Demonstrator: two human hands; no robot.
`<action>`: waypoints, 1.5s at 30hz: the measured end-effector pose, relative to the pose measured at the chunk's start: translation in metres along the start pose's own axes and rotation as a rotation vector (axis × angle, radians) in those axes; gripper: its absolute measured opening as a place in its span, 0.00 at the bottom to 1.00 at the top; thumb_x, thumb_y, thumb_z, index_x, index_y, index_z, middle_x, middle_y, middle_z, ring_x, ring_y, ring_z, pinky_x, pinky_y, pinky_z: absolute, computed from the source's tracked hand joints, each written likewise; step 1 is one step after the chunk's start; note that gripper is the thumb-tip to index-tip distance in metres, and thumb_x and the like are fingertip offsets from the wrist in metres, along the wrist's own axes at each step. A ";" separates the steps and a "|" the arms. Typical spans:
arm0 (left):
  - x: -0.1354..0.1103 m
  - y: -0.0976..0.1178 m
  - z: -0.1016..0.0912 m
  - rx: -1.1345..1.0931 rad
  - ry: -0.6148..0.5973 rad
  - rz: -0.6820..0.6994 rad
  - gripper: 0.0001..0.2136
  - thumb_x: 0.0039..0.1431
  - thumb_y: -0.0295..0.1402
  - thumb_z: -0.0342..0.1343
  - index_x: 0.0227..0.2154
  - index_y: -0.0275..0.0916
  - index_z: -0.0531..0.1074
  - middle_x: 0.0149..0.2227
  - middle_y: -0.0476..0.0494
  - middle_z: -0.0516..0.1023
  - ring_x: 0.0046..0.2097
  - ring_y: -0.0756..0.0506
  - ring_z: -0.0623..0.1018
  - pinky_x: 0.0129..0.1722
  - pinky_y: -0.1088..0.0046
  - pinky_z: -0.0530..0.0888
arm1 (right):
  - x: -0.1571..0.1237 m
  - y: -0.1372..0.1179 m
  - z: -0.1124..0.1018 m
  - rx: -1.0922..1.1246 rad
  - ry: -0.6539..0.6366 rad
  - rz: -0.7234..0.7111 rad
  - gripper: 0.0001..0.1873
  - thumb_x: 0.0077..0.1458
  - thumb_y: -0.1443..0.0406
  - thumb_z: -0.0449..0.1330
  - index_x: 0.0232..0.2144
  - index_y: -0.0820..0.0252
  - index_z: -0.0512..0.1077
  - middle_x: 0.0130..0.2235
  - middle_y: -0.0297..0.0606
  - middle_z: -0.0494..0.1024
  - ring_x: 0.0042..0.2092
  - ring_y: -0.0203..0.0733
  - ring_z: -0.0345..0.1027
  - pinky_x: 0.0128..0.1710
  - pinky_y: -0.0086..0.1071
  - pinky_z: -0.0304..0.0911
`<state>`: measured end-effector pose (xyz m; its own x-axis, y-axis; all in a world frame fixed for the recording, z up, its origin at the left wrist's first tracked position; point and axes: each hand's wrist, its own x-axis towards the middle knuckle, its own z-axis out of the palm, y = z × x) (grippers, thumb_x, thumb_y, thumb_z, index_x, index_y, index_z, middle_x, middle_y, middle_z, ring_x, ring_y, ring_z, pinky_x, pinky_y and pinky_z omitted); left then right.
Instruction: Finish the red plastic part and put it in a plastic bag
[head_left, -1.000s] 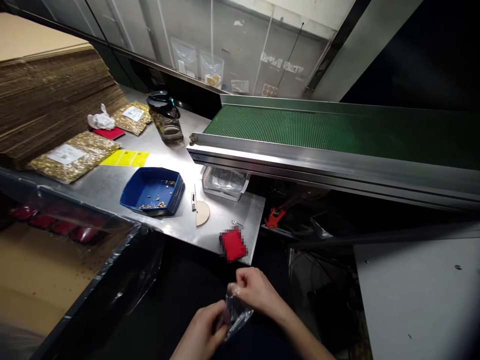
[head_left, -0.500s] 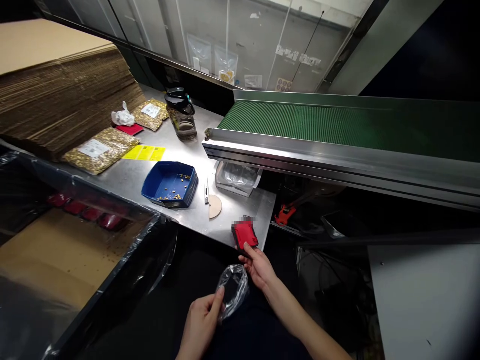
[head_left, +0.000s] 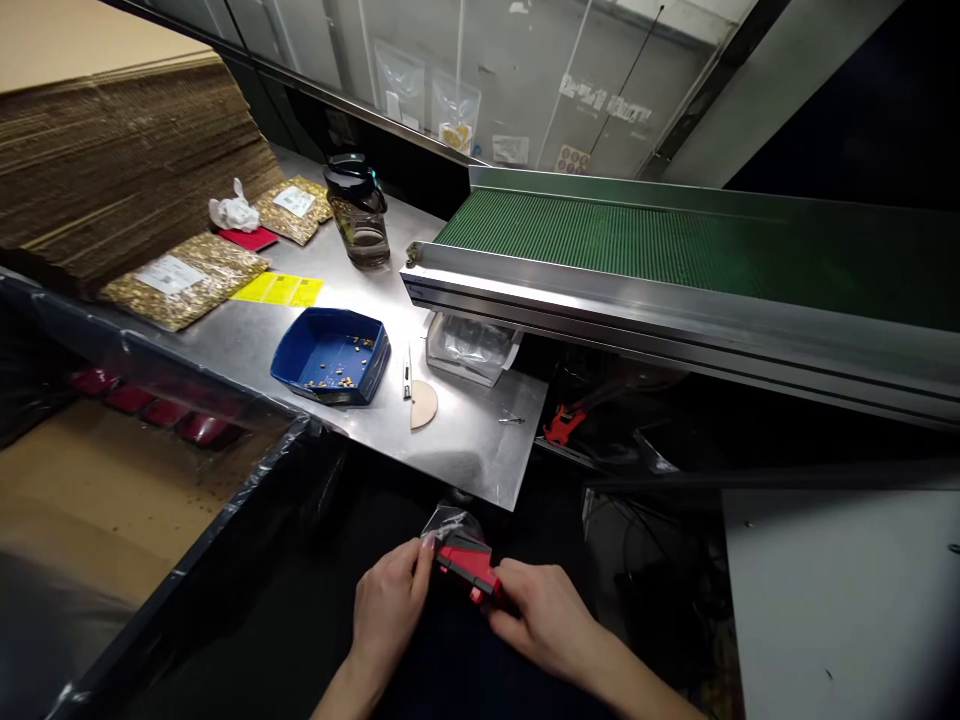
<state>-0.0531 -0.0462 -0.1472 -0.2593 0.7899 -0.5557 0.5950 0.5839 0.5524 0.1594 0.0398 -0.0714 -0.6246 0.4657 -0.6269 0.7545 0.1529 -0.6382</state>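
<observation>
My right hand is closed around a small red and black object, held low in front of me below the metal table's edge. My left hand pinches a clear plastic bag that sits over the far end of the red object. Both hands are close together, nearly touching. The red object's near end is hidden in my right palm.
A steel table carries a blue tray with several small gold bits, a round wooden disc, a small knife, gold-filled bags, a yellow sheet and a jar. A green conveyor belt runs right. Stacked cardboard is at left.
My right hand took the red object off the table corner and brought it down to the bag. My left hand now holds the bag against the object's end.
</observation>
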 end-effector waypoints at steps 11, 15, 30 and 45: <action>0.002 0.023 0.004 0.108 0.049 0.184 0.12 0.71 0.36 0.44 0.32 0.38 0.66 0.35 0.45 0.69 0.38 0.44 0.69 0.36 0.66 0.59 | 0.012 0.007 0.013 0.302 0.405 0.148 0.15 0.66 0.52 0.57 0.38 0.55 0.77 0.35 0.31 0.74 0.34 0.34 0.65 0.35 0.30 0.56; 0.001 0.039 -0.003 -0.146 -0.146 0.240 0.10 0.71 0.37 0.46 0.34 0.39 0.65 0.34 0.49 0.70 0.33 0.50 0.70 0.36 0.73 0.67 | 0.015 0.008 0.015 0.481 0.410 0.135 0.17 0.66 0.50 0.58 0.46 0.53 0.78 0.41 0.31 0.77 0.41 0.35 0.71 0.41 0.28 0.61; 0.008 0.022 0.016 -0.670 -0.459 -0.263 0.27 0.56 0.59 0.54 0.40 0.37 0.62 0.20 0.56 0.56 0.21 0.52 0.57 0.23 0.73 0.53 | 0.027 0.005 -0.005 -0.101 -0.089 0.133 0.24 0.65 0.45 0.53 0.34 0.60 0.70 0.35 0.37 0.78 0.36 0.44 0.71 0.32 0.35 0.43; -0.017 0.029 -0.002 -0.362 0.002 0.163 0.16 0.72 0.44 0.48 0.34 0.38 0.70 0.30 0.49 0.70 0.31 0.52 0.70 0.33 0.75 0.66 | 0.029 0.006 0.004 -0.549 -0.106 0.163 0.25 0.58 0.53 0.67 0.52 0.60 0.72 0.50 0.38 0.75 0.47 0.54 0.71 0.43 0.49 0.70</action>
<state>-0.0335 -0.0422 -0.1209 -0.1848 0.8780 -0.4415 0.3221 0.4785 0.8169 0.1450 0.0506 -0.0953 -0.4866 0.4360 -0.7570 0.8191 0.5289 -0.2219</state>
